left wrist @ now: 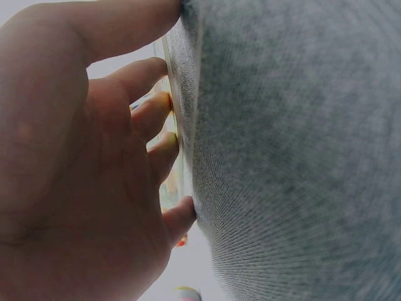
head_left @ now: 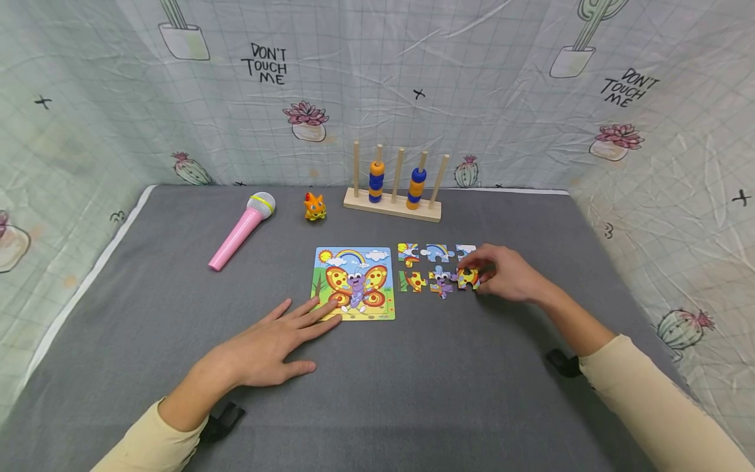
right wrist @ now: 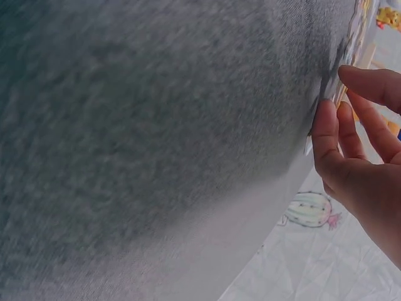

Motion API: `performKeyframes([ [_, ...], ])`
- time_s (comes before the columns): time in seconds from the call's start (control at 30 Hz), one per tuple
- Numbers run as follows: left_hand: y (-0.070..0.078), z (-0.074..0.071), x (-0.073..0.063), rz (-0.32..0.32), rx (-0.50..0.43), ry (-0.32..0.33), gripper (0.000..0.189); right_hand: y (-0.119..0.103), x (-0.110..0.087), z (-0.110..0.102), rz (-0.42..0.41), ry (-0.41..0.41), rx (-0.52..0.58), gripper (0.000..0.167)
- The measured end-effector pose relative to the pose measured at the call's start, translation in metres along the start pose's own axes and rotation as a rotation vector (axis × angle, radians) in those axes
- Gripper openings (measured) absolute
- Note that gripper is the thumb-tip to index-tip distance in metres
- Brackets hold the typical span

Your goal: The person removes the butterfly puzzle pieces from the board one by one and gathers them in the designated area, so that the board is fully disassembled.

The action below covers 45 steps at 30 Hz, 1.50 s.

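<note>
My left hand point(head_left: 268, 347) lies flat with fingers spread, its fingertips resting on the lower left of a butterfly picture board point(head_left: 377, 311). In the left wrist view the straight fingers point(left wrist: 150, 116) reach the board's thin edge. Right of the board, puzzle pieces lie in two rows, among them a rainbow piece point(head_left: 438, 253) and a purple butterfly-body piece point(head_left: 441, 280). My right hand point(head_left: 510, 274) pinches a yellow-and-red wing puzzle piece point(head_left: 468, 278) at the right end of the near row. Its fingers partly cover a cloud piece point(head_left: 464, 250) behind.
A pink toy microphone point(head_left: 240, 233) lies at the back left. Beside it stands a small orange toy figure point(head_left: 315, 206). A wooden peg stand point(head_left: 392, 204) with orange and blue beads is behind the pieces. Patterned cloth point(head_left: 377, 78) hangs around the grey table point(head_left: 413, 393).
</note>
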<state>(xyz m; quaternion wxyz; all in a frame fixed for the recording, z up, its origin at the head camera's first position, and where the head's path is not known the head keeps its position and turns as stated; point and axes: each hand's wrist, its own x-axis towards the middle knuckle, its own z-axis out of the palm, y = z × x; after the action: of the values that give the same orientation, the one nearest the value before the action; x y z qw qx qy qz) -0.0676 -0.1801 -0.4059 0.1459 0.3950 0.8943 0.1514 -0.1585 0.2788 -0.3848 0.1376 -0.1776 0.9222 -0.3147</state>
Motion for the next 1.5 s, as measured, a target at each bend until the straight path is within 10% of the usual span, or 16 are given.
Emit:
performKeyframes([
  [1.5, 0.0, 0.0001, 0.0, -0.018, -0.01, -0.018, 0.082, 0.009, -0.0045, 0.0002, 0.002, 0.009, -0.111, 0.048],
])
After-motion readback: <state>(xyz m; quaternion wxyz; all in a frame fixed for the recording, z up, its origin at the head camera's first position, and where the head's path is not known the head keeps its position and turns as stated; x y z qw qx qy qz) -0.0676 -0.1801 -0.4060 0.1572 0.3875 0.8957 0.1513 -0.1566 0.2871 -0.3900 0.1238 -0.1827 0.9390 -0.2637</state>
